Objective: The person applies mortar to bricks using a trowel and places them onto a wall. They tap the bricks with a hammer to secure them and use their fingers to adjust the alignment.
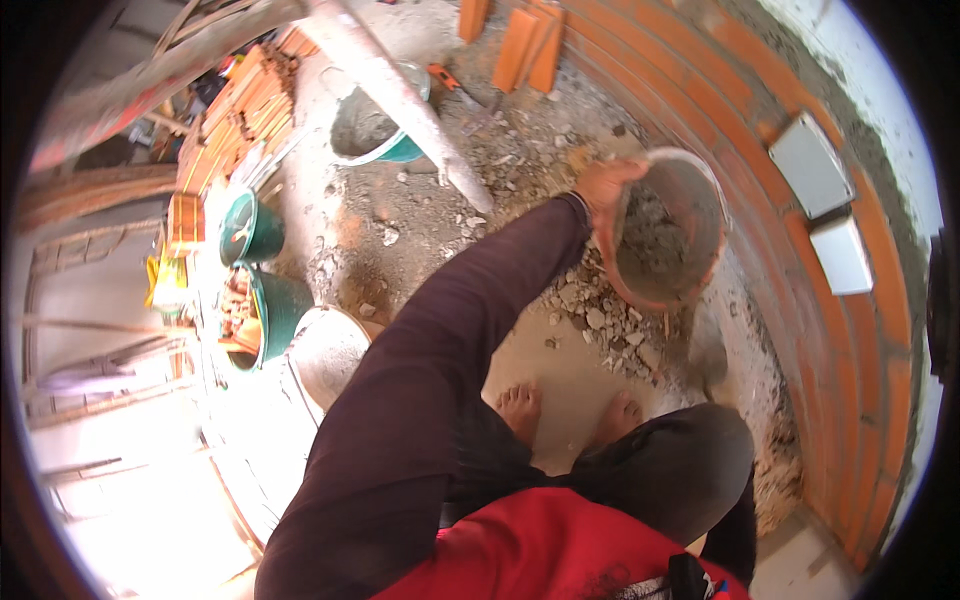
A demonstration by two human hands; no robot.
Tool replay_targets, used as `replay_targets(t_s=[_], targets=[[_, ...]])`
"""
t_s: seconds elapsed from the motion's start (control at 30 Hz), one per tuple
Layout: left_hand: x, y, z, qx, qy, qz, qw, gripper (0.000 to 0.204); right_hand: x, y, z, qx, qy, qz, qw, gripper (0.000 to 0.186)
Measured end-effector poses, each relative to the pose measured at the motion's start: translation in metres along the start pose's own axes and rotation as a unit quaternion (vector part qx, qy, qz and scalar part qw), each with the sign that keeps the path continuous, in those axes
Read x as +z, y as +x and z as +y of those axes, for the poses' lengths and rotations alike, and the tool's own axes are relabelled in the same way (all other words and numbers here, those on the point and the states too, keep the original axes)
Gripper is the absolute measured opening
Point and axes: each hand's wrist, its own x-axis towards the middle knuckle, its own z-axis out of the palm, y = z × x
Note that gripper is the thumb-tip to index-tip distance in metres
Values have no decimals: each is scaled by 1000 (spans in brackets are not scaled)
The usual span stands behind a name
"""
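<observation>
- Along the right edge of the dusty grey floor (315, 185), we face an orange brick wall (730, 100).
- Near that edge, our round, mortar-smeared bucket (703, 195) holds lumpy grey mortar (652, 240).
- Our bare left hand (604, 195) clasps its left rim, fingers curled against it; our right fingers we cannot tell.
- Small grey rubble (598, 320) lies nearby.

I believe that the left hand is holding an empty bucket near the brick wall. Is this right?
Not entirely: the bucket is not empty. The head view shows grey, lumpy material inside it. The left hand does hold it near the brick wall.
</observation>
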Motion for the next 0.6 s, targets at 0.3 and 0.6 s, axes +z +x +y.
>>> replay_targets(t_s=[0.3,0.6], targets=[[71,-38,-28,-98,-271,-100,952,34,-174,-7,-188,94,513,85,849,43],[116,-60,-146,-47,-21,-8,999,46,-209,39,-240,-8,483,129,866,41]])
